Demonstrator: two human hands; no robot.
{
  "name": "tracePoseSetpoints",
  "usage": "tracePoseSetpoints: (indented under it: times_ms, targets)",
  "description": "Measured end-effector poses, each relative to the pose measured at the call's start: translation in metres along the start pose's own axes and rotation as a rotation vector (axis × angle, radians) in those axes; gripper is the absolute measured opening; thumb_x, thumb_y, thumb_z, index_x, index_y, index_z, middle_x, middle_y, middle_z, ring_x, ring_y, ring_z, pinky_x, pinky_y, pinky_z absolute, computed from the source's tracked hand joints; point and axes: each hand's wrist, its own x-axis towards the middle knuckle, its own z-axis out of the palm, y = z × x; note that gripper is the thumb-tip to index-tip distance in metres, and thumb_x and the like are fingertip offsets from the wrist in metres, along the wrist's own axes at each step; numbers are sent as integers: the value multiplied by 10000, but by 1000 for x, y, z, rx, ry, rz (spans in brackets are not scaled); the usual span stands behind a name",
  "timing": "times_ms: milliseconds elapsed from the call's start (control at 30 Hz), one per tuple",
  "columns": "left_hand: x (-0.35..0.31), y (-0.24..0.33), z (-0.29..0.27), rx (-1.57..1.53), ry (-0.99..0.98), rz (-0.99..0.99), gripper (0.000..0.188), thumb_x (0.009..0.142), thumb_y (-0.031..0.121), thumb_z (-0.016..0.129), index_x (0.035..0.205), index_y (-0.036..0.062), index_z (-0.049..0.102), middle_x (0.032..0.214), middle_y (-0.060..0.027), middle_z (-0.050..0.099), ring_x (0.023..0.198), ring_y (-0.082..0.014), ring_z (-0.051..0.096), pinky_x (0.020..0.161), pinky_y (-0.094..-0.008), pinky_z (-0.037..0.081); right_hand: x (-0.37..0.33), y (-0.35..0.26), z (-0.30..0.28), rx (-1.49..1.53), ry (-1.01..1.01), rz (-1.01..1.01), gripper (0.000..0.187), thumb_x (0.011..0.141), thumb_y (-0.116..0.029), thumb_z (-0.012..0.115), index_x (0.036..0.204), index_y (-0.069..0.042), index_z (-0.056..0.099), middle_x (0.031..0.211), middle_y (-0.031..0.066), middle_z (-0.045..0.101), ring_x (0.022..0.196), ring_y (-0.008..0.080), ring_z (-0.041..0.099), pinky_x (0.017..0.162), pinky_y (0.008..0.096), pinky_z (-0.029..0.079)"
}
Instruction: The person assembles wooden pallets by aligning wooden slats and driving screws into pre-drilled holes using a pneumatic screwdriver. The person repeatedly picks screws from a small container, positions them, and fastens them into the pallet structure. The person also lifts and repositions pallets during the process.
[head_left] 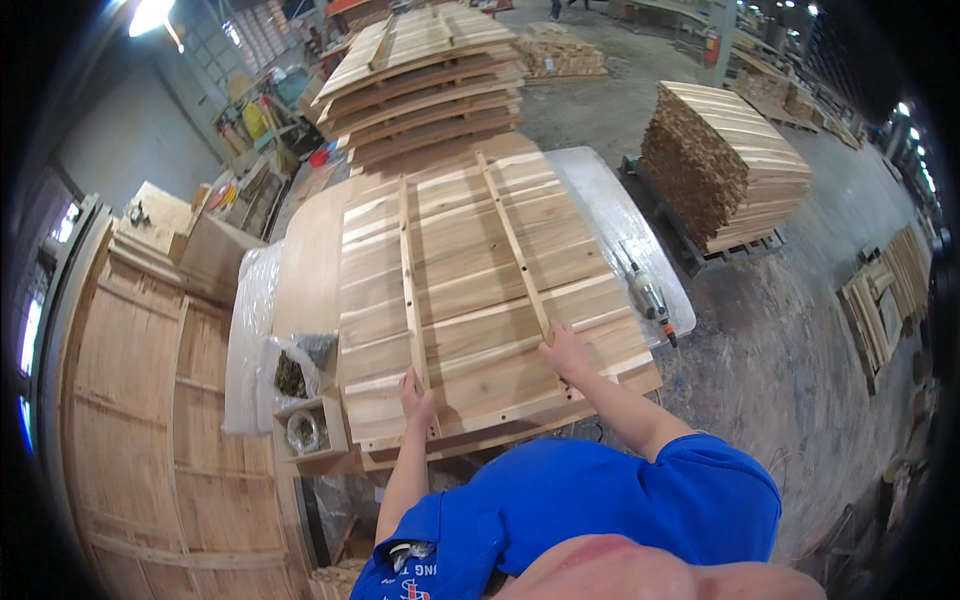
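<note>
A wide panel of joined wooden boards (455, 250) lies flat in front of me, with two long narrow battens running away from me across it. My left hand (417, 400) is closed around the near end of the left batten (407, 280). Further up and to the right, my right hand (564, 352) grips the right batten (517, 245) near its lower part. Dark holes show along the right batten and by the panel's near edge. To the right of the panel, a power driver (648, 295) lies on a plastic-wrapped surface (590, 185).
Beside the panel's left edge sit a plastic bag of dark small parts (290, 375) and a small wooden box (330, 415) with another bag. Stacked panels (425, 95) rise beyond. A tall board stack (725, 165) stands on a pallet at right; a large framed panel (130, 400) leans left.
</note>
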Motion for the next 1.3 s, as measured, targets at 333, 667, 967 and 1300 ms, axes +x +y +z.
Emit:
tracePoseSetpoints:
  times_ms: [333, 667, 967, 1300]
  targets:
    - [-9, -7, -16, 16, 147, 41, 647, 683, 119, 639, 1274, 10, 400, 1143, -183, 470, 1074, -333, 448, 938, -399, 364, -21, -84, 32, 230, -109, -623, 502, 743, -160, 576, 1219, -67, 446, 1215, 150, 460, 1126, 317, 444, 920, 426, 374]
    - [-191, -37, -98, 3, 673, -178, 224, 834, 81, 544, 1039, 2, 588, 891, -116, 617, 788, -217, 585, 702, -301, 473, -43, -63, 103, -258, -153, -751, 392, 805, -214, 505, 1187, -128, 500, 1238, 97, 471, 1188, 288, 410, 982, 434, 299]
    - [-469, -51, -86, 117, 83, -1282, 271, 775, 183, 503, 925, -20, 603, 969, -212, 612, 939, -366, 570, 806, -386, 455, -49, -75, 104, -209, -195, -746, 346, 781, -157, 524, 1121, -100, 546, 1191, 124, 511, 1139, 319, 451, 949, 425, 355]
    - [-545, -43, -29, -133, 95, -1316, 254, 800, 229, 476, 862, 19, 605, 922, -184, 623, 855, -347, 591, 739, -404, 465, -54, -72, 117, -106, -240, -841, 310, 821, -122, 479, 1104, -11, 539, 1150, 167, 524, 1079, 329, 490, 929, 411, 374]
